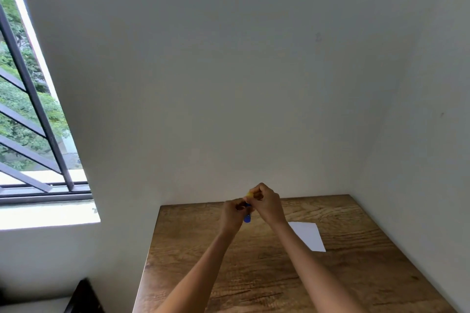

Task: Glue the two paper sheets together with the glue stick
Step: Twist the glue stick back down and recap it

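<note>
Lower centre of the frame: both hands raised together above the far part of a wooden table (254, 274). Between them, a glue stick (247, 216), small in the picture. Its body is blue, a short tube tilted a little off upright, lower end showing below the fingers. At its upper end a yellow part (250, 195) (cap, most likely, though too small to tell whether it is seated or already off).

Left hand (232, 213): fingers curled shut around the blue body, low on the tube. Right hand (267, 202): fingers pinched closed on the yellow end, sitting slightly higher in the frame than the left. The two hands touch or nearly touch; the stick is held in the air, clear of the tabletop.

Right of the hands, lower right of centre: a white paper sheet (309, 236) lying flat on the wood, partly covered by the right forearm. Only one white shape can be made out; whether it is one sheet or two stacked cannot be told.

Plain pale wall (229, 71) fills the upper frame. Barred window (28, 114) at the left edge, green foliage beyond.
</note>
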